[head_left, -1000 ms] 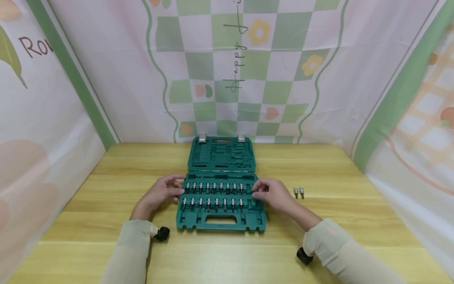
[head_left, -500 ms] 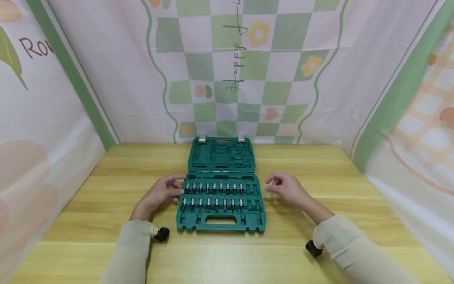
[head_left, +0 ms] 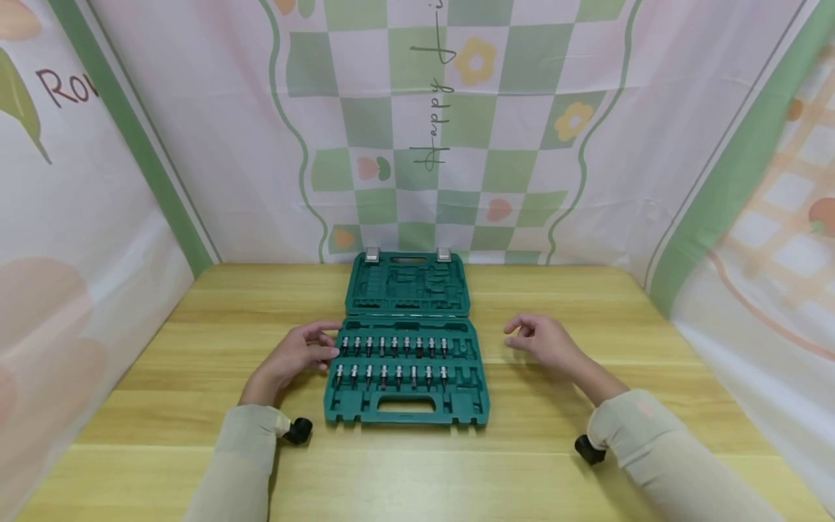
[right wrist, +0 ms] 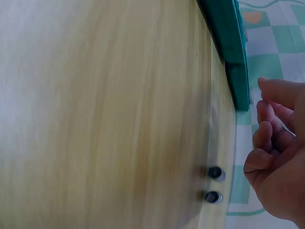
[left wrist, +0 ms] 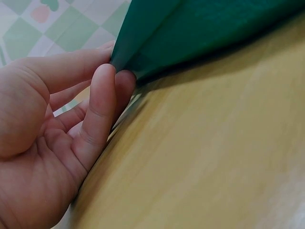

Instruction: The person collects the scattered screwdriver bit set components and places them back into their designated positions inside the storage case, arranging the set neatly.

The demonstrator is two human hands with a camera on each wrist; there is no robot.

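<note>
A green tool case (head_left: 404,417) lies unfolded on the table, its bit sockets (head_left: 399,373) standing in two rows. Slots at the right end of both rows hold nothing. My left hand (head_left: 296,357) touches the case's left side with its fingertips; in the left wrist view its fingers (left wrist: 97,90) meet the green edge. To the right of the case hovers my right hand (head_left: 546,341), loosely curled and holding nothing. Two loose bit sockets (right wrist: 217,172) stand on the table near it in the right wrist view; the hand and arm hide them in the head view.
The lid (head_left: 409,283) of the case lies back toward the printed curtain (head_left: 424,145). Further cloth hangs on both sides of the wooden table (head_left: 261,297). Black wrist cameras (head_left: 298,431) sit at both cuffs.
My right hand has moved right from the case's right end to over the table, covering the two loose bit sockets in the head view. My left hand stays put.
</note>
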